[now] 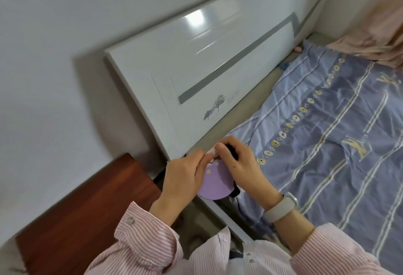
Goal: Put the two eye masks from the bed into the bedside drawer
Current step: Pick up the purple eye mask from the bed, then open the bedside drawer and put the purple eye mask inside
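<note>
Filling the space above and to the left of the hands: a plain grey-white wall (54,45). Leaning across the middle, just beyond the hands: a glossy white headboard (196,67) with a grey stripe and a small tree print. Spreading to the right of the hands: the bed (327,144), wearing a blue sheet with pale stripes and a row of round motifs. Bunching at the far right corner: pink fabric (375,35). Sitting just left of and below the left hand: a reddish-brown wooden surface (82,205). Meeting over the bed's edge: left hand (185,178) and right hand (237,161), both curled closed and pinching a purple eye mask (214,184) with a dark strap between them. Wrapping the right wrist: a pale band (281,207). Second mask: cannot tell.
</note>
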Tool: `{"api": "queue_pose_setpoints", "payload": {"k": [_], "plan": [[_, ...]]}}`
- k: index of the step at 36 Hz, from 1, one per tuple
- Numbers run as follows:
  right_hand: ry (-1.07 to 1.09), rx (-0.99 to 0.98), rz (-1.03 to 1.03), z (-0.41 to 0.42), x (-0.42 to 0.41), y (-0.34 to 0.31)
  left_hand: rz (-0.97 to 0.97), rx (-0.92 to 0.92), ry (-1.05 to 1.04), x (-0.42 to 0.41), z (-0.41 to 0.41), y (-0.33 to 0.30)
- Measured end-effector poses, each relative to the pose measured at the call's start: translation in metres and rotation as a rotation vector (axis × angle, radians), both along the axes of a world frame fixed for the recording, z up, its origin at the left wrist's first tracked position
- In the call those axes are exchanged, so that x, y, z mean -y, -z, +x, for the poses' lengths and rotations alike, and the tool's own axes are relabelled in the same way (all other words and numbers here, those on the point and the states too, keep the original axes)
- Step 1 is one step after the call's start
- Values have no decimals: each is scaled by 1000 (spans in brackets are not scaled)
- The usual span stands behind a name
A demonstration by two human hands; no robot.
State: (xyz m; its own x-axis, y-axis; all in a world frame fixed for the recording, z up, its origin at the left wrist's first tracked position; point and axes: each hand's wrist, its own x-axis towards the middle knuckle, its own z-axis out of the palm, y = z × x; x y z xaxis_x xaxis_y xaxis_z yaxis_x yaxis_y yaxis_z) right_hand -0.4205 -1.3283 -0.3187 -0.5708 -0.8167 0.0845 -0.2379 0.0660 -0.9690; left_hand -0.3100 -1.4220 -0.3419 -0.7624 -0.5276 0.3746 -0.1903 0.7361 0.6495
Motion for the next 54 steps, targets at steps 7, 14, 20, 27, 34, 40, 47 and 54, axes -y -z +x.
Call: {"api": "queue_pose_setpoints", "payload": {"k": [7, 14, 20, 27, 34, 40, 47, 54], "plan": [[144, -178, -25, -10, -8, -4, 73, 37, 18, -11, -14, -9], [106, -319, 148, -20, -10, 4, 272, 14, -115, -18, -22, 3], [-51, -382, 477, -29, -31, 31, 487, -199, -607, 10, -4, 8], [225, 288, 424, -57, -24, 50, 427, -147, -842, 22, 22, 21], [-191, 23, 277, 4, 23, 47, 421, -88, -668, -12, 23, 31], [-195, -115, 283, 40, 25, 76, 507, 60, -768, -31, 51, 59], [-508, -116, 329, 77, 12, 124, 615, 76, -1087, -61, 80, 104], [-793, 364, 618, 102, 12, 179, 644, 65, -1321, -55, 141, 156]]}}
